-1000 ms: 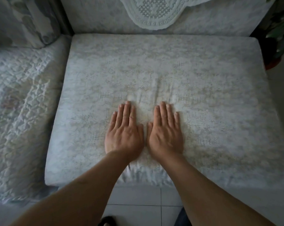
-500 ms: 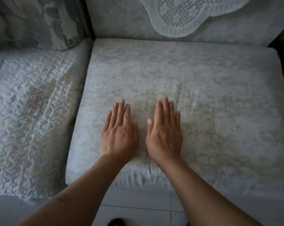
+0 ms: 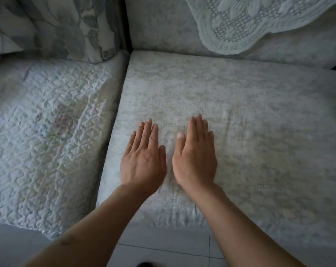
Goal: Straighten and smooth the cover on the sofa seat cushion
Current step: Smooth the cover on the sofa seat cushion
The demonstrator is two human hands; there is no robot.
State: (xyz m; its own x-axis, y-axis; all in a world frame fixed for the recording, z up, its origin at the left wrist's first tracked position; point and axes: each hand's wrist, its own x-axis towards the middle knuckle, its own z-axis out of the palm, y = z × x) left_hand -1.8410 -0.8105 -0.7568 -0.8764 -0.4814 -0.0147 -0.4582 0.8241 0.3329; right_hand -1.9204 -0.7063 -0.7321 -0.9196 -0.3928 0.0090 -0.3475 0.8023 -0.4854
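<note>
Near edge: pale tiled floor [image 3: 163, 253] with grout lines, two bare forearms coming up from the bottom of frame. Two hands on one seat cushion [image 3: 259, 151], both flat, palms down, fingers straight and together, gripping nothing. Left hand [image 3: 144, 160] sits near the cushion's left-front part, right hand [image 3: 195, 157] just beside it, a narrow strip of fabric between the thumbs, not touching each other. Fingers of both point away from the person toward the sofa back. Cover [image 3: 221, 89] is a light mottled grey-cream fabric lying over the cushion's top and front face; cushion's long axis runs left-right across the frame, front edge facing the person. Faint lengthwise creases just right of the right hand; small puckers along the front edge below the wrists. Left of it, touching along the side seam, one second seat under a quilted spread [image 3: 44, 132]. Farther back: one floral-print pillow [image 3: 53, 26] upper left, sofa backrest [image 3: 159, 24] behind the cushion, one lace doily [image 3: 250, 22] draped over it at upper right. Light is dim.
</note>
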